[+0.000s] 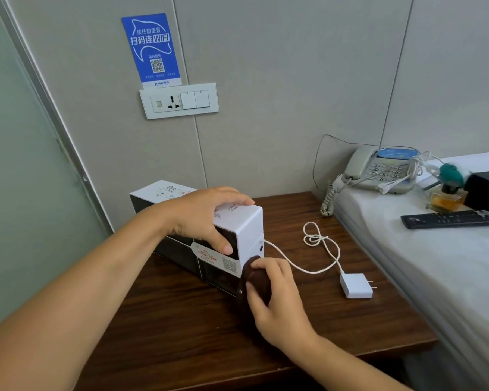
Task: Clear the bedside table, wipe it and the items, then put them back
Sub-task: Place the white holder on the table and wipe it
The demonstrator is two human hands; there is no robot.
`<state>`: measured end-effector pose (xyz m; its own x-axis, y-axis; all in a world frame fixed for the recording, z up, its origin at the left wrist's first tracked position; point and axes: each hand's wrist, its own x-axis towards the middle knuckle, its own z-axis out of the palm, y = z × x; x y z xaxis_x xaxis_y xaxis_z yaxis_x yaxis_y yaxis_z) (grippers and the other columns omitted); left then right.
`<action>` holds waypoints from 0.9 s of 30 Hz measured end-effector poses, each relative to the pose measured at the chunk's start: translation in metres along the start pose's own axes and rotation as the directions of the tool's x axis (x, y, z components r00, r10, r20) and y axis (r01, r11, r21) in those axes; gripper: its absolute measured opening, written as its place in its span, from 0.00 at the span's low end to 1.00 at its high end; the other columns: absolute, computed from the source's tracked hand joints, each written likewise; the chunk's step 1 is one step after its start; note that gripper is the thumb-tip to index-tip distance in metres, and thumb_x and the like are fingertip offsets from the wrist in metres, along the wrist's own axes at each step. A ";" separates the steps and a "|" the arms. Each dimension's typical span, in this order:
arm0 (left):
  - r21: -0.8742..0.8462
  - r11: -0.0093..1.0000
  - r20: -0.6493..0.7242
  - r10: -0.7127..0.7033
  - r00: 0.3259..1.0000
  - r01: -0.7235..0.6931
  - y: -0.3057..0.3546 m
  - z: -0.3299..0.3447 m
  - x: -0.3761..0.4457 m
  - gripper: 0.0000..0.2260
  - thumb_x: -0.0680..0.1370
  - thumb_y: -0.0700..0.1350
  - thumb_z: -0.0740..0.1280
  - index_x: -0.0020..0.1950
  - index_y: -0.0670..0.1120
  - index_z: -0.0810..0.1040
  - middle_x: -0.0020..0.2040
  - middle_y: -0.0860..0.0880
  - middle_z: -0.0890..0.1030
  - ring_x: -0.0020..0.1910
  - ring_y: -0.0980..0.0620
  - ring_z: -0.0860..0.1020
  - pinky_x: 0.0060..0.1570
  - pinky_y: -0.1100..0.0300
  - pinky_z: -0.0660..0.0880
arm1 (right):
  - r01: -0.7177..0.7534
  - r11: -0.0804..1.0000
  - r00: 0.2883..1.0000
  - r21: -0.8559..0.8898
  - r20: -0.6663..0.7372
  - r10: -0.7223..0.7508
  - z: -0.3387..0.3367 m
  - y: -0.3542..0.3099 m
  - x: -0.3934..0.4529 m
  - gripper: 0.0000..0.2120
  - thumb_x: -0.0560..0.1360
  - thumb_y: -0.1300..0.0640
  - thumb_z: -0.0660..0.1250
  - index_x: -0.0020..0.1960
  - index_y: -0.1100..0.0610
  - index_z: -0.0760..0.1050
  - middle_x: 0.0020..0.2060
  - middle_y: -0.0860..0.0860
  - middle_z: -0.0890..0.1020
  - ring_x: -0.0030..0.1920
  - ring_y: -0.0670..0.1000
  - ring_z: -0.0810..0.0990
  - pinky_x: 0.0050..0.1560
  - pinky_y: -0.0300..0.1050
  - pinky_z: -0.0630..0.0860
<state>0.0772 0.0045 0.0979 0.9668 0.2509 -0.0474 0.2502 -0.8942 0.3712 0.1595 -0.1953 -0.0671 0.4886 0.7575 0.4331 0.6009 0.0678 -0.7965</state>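
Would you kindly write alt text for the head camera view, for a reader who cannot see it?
A person's left hand steadies a long white-and-black box on a dark wooden bedside table while the right hand presses a dark brown cloth against its end. A white plug adapter lies on the table; a grey telephone and black remote sit on the bed.

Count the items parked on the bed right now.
4: telephone nearest the wall, perfume bottle right of it, black box at the frame edge, remote in front. More may lie out of frame.
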 end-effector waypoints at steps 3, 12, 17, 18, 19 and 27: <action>-0.006 1.000 -0.001 0.000 1.000 0.000 -0.002 0.001 0.000 0.43 0.60 0.57 0.82 0.73 0.67 0.70 0.69 0.67 0.69 0.69 0.60 0.68 0.71 0.51 0.67 | 0.013 1.000 0.998 0.014 -0.059 -0.012 -0.010 -0.013 0.004 0.18 0.78 0.58 0.73 0.58 0.39 0.72 0.57 0.42 0.72 0.60 0.37 0.73 0.56 0.24 0.70; -0.023 1.000 -0.002 -0.008 1.000 0.008 0.000 0.001 -0.002 0.43 0.61 0.54 0.83 0.73 0.66 0.70 0.69 0.66 0.69 0.69 0.59 0.68 0.71 0.51 0.67 | -0.040 0.997 0.984 0.059 -0.168 0.049 0.003 -0.021 0.008 0.17 0.77 0.60 0.73 0.59 0.44 0.74 0.58 0.44 0.73 0.60 0.37 0.73 0.61 0.34 0.74; -0.032 0.999 -0.007 -0.004 1.000 0.003 0.001 0.001 -0.003 0.43 0.60 0.54 0.82 0.73 0.65 0.71 0.69 0.64 0.70 0.69 0.58 0.68 0.72 0.51 0.67 | -0.179 0.983 0.982 -0.032 -0.072 0.176 -0.022 -0.014 0.023 0.15 0.75 0.58 0.76 0.55 0.42 0.76 0.55 0.42 0.76 0.56 0.40 0.76 0.60 0.35 0.75; -0.029 1.000 -0.008 -0.002 1.000 0.002 0.002 0.001 -0.003 0.43 0.60 0.55 0.81 0.73 0.65 0.71 0.69 0.64 0.70 0.69 0.58 0.69 0.72 0.50 0.68 | -0.145 0.989 0.986 -0.013 -0.090 0.143 -0.027 -0.021 0.028 0.16 0.75 0.57 0.76 0.55 0.41 0.75 0.55 0.41 0.76 0.56 0.39 0.76 0.57 0.30 0.73; -0.026 1.000 -0.008 -0.002 1.000 0.001 0.002 0.001 -0.003 0.43 0.60 0.55 0.81 0.73 0.65 0.71 0.69 0.64 0.70 0.69 0.57 0.69 0.71 0.50 0.68 | -0.099 0.995 0.988 -0.006 -0.117 0.097 -0.030 -0.028 0.030 0.17 0.75 0.57 0.76 0.56 0.40 0.75 0.55 0.40 0.76 0.56 0.39 0.76 0.55 0.27 0.73; -0.034 0.999 -0.005 -0.018 1.000 0.018 -0.001 0.000 -0.004 0.43 0.59 0.54 0.82 0.72 0.66 0.71 0.70 0.63 0.70 0.69 0.56 0.69 0.71 0.49 0.68 | -0.195 0.965 0.973 -0.176 0.086 0.212 -0.024 -0.009 0.021 0.10 0.73 0.58 0.75 0.52 0.47 0.84 0.46 0.40 0.83 0.49 0.39 0.80 0.51 0.27 0.75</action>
<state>0.0727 0.0044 0.0980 0.9618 0.2693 -0.0494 0.2660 -0.8763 0.4018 0.1796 -0.1962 -0.0406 0.5487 0.8076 0.2162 0.5961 -0.1966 -0.7784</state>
